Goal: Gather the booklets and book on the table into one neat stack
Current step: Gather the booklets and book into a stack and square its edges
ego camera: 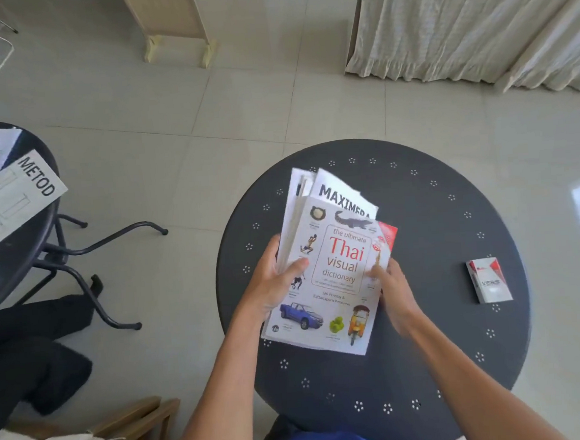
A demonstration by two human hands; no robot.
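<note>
Thai visual dictionary (334, 278) tops the booklets (340, 194), long axis running away from the body w/ a rightward lean — left hand (272, 283) & right hand (395, 296) fingers clasp opposite long edges, booklets fanned at far end above the surface (437, 230).

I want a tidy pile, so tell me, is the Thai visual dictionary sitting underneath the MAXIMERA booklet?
No, the Thai visual dictionary lies on top, covering most of the MAXIMERA booklet, whose title peeks out beyond its far edge.

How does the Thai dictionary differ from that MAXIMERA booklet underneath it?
The Thai visual dictionary lies on top in full view, its cover crowded with colour pictures; the MAXIMERA booklet lies beneath, only its top end sticking out, plain white with bold black lettering. The dictionary sits skewed against the booklet, so their edges do not line up. Both belong to one pile held by the left hand and right hand.
</note>
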